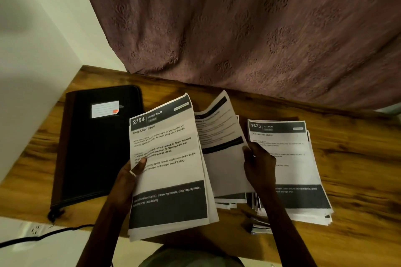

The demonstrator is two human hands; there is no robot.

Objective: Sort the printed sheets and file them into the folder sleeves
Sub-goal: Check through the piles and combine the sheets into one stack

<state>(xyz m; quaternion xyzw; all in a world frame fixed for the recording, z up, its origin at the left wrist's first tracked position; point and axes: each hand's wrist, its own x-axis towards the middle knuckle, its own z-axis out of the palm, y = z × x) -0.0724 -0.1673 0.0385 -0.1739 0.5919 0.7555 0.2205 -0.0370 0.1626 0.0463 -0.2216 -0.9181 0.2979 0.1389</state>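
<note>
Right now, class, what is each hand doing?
Left hand: grips the 2754 Living Room sheets.
Right hand: pinches the lifted sheet beside them.

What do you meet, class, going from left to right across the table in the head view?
Black folder → 2754 sheets gripped by the left hand → tilted sheet pinched by the right hand → 1623 stack lying on the table.

"2754" sheet (pixel 167 158), "1623" stack (pixel 288 167)
</note>
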